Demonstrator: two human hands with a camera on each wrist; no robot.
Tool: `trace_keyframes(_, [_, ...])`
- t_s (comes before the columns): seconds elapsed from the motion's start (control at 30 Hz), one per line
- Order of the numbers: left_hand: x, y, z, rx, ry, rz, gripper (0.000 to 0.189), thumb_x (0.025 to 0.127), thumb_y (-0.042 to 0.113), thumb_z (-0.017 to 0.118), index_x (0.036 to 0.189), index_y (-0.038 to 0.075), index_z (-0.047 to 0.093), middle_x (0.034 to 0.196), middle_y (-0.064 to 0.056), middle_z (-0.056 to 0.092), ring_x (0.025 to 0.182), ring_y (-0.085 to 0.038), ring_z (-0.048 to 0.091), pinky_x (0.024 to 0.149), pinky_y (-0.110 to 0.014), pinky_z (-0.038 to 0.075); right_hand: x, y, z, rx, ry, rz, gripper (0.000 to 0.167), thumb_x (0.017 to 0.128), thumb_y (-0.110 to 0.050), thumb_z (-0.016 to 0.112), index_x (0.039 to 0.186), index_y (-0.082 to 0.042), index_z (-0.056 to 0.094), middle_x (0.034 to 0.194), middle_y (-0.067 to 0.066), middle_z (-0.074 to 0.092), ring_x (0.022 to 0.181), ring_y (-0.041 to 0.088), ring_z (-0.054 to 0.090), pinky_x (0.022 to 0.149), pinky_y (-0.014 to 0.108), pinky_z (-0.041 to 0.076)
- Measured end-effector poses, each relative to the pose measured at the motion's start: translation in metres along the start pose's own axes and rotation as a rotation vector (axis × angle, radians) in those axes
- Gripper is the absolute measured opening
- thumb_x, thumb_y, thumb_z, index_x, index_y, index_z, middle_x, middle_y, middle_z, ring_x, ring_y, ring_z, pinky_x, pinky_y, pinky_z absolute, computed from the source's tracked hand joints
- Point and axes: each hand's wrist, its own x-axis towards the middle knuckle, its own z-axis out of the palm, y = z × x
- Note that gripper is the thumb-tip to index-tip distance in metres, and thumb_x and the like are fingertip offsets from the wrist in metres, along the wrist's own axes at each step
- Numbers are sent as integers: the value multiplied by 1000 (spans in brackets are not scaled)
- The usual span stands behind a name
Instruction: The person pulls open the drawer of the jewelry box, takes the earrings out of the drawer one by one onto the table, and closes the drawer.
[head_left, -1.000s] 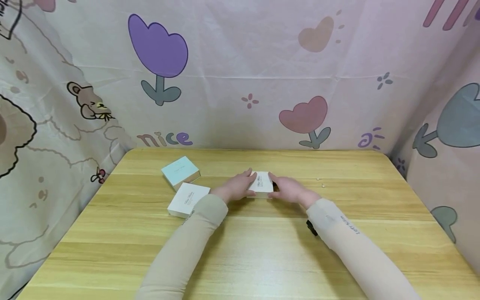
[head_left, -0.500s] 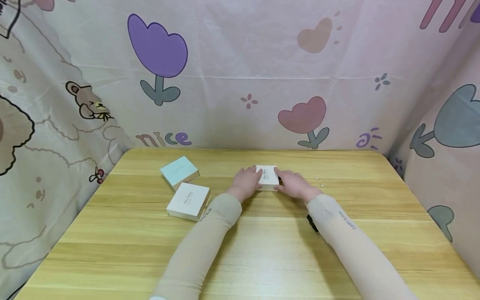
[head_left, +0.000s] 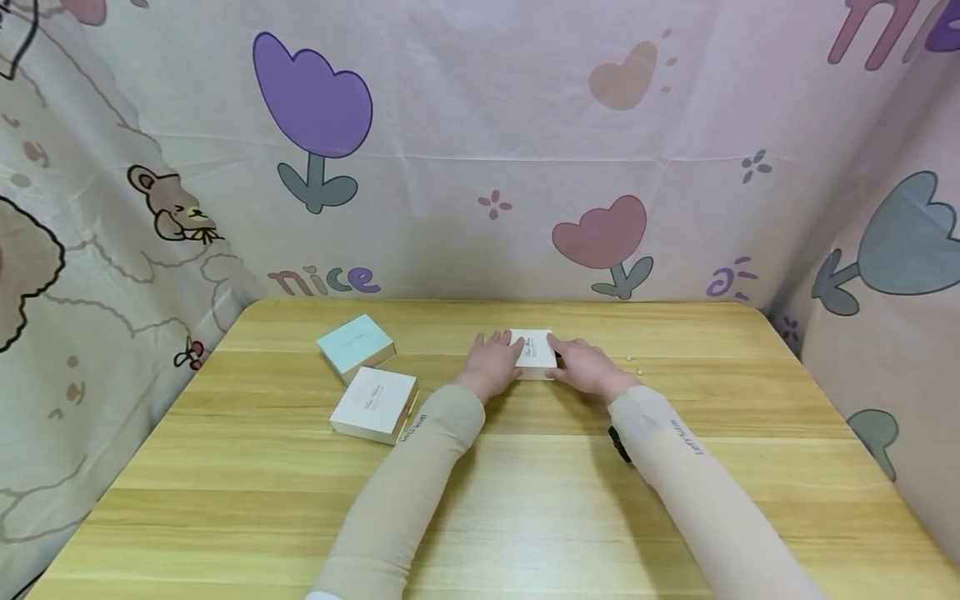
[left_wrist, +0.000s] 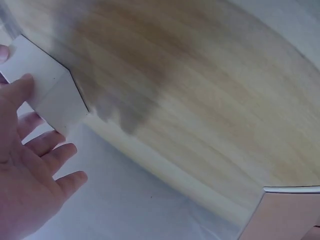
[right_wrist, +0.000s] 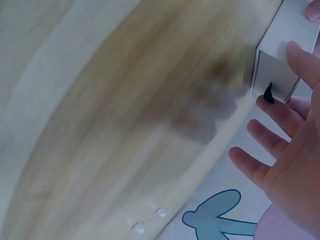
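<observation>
On the table, both hands hold a small white box (head_left: 536,350) with dark printed script on its lid. My left hand (head_left: 491,364) grips its left end; in the left wrist view the thumb lies on one face of the box (left_wrist: 52,92), with other fingers behind it. At the opposite end, my right hand (head_left: 588,367) pinches the box (right_wrist: 277,62) between thumb and fingers. A black ribbon tab (right_wrist: 269,94) sticks out of that end. Left of the hands lie a larger white box (head_left: 373,402) with similar script and a light blue box (head_left: 356,344) behind it.
Two tiny shiny pieces (right_wrist: 140,228), perhaps earrings, lie on the wooden table (head_left: 510,517) right of the right hand. A patterned cloth (head_left: 450,100) hangs behind the table and along both sides. The larger white box is close to the left sleeve (head_left: 420,467).
Over the first half second, the small white box moved a little right and away, with both hands on it. Since then the hands and box have hardly moved; the head view has shifted slightly.
</observation>
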Motion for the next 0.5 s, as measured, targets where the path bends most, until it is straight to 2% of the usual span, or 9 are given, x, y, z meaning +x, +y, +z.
trace_keyframes(0.2, [0, -2, 1, -34, -18, 12, 59, 95, 40, 49, 148, 20, 30, 154, -7, 29, 142, -26, 27, 116, -48, 19, 1, 0, 1, -1, 2, 7, 69, 93, -33, 56, 147, -3, 26, 139, 19, 48, 126, 40, 43, 102, 58, 35])
trace_keyframes(0.3, [-3, -5, -2, -92, -53, 23, 64, 94, 41, 52, 148, 18, 28, 155, -9, 24, 144, -28, 21, 117, -50, 14, 1, 0, 2, -3, 4, 5, 69, 92, -34, 57, 147, -4, 27, 139, 19, 48, 125, 39, 44, 101, 56, 37])
trace_keyframes(0.4, [-11, -13, -8, -152, -84, 45, 77, 89, 43, 59, 149, 12, 24, 156, -12, 18, 145, -30, 14, 118, -51, 8, 1, -1, 2, -1, 4, 4, 69, 92, -34, 58, 147, -4, 27, 140, 18, 47, 125, 39, 43, 102, 56, 36])
trace_keyframes(0.5, [-27, -28, -20, -207, -118, 64, 93, 81, 42, 69, 150, 7, 17, 157, -13, 13, 146, -31, 10, 118, -51, 3, 1, -1, 1, 11, 4, 11, 71, 92, -34, 58, 147, -5, 26, 142, 18, 45, 127, 40, 42, 104, 56, 34])
